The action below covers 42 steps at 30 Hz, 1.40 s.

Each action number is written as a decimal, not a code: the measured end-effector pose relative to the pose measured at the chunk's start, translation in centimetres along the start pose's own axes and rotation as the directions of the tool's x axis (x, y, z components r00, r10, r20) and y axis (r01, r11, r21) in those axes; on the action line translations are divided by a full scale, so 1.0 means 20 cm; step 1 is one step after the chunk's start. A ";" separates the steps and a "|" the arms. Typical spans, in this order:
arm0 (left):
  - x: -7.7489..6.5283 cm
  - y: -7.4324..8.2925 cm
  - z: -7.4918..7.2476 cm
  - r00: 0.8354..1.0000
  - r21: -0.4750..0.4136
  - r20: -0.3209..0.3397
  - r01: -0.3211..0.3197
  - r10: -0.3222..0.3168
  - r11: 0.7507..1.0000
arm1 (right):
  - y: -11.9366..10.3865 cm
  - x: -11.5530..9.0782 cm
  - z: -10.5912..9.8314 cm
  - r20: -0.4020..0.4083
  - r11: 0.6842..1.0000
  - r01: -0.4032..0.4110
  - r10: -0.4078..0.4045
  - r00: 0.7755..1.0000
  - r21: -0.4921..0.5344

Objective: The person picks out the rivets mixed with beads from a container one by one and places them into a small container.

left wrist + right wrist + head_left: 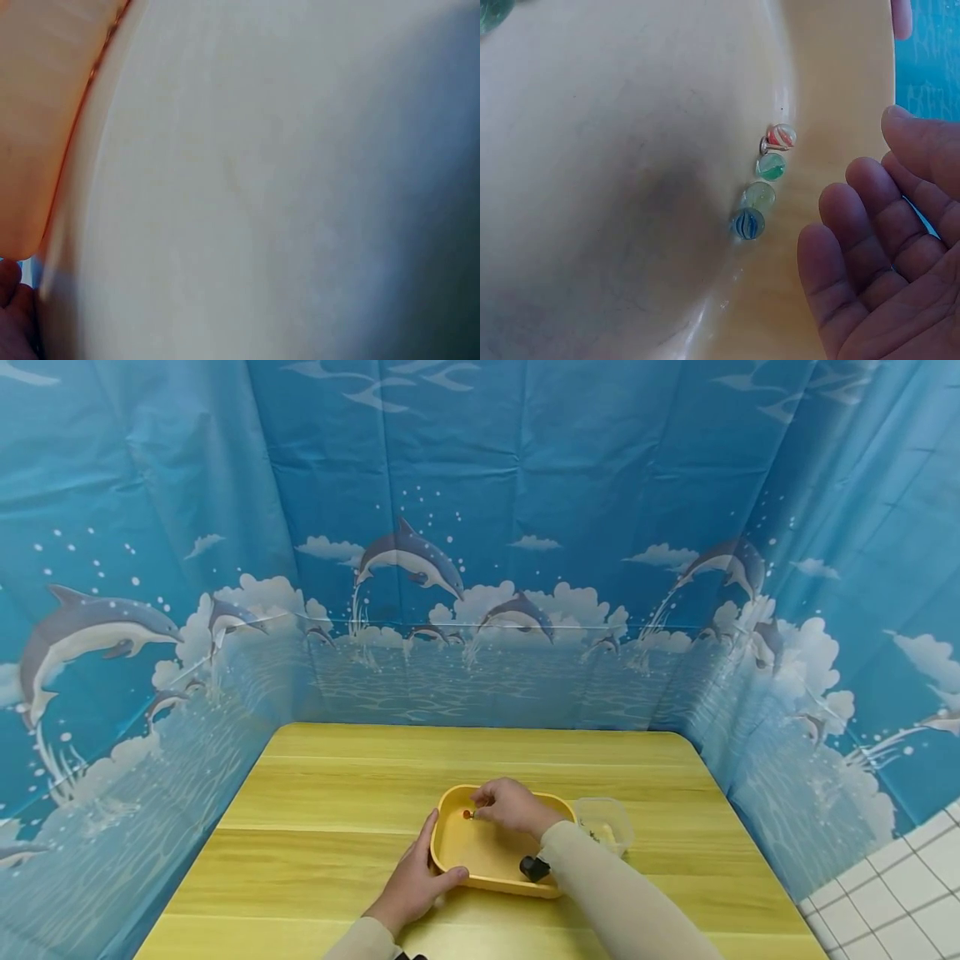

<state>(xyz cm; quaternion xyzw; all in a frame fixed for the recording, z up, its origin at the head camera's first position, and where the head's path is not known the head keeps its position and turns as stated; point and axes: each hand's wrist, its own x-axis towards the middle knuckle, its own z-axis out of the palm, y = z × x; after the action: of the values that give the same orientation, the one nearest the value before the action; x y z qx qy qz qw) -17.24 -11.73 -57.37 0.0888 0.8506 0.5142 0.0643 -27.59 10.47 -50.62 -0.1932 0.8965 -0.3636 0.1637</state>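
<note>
My left hand (412, 877) rests against the front-left corner of a yellow plastic tub (480, 887), thumb along the front rim and fingers straight along the left side. Inside the tub is my right hand (510, 806), near a small red item at the left wall. The right wrist view shows its fingers loosely bent, with nothing between them. Beside them, along the wall, lie a red-and-white marble (783, 135), a green-and-white marble (771, 166), a pale clear marble (760, 196) and a blue-striped marble (748, 223). A small metal pin (771, 146) touches the red-and-white one.
A clear plastic container (617, 818) with some contents stands against the tub's right side on the wood-patterned table (337, 793). Green glass (491, 15) shows at the tub's far corner in the right wrist view. A blue dolphin-print curtain (487, 693) surrounds the table.
</note>
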 end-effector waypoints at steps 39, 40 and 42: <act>0.00 0.00 0.01 1.000 0.043 -0.009 -0.001 0.002 0.999 | 0.09 0.06 0.15 0.020 0.995 0.043 -0.042 0.999 -0.093; 0.00 0.00 0.01 1.000 0.046 -0.010 -0.003 0.003 0.999 | 0.09 0.06 0.15 0.018 0.994 0.046 -0.044 0.999 -0.103; 0.00 0.00 0.01 1.000 0.044 -0.010 -0.005 0.005 0.999 | 0.09 0.06 0.15 0.016 0.993 0.039 -0.037 0.999 -0.113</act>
<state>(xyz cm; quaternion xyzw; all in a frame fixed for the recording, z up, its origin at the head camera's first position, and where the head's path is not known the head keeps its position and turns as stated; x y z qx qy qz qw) -17.21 -11.64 -57.46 0.0896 0.8619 0.4959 0.0565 -27.82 9.33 -54.19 -0.2217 0.9108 -0.3137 0.1515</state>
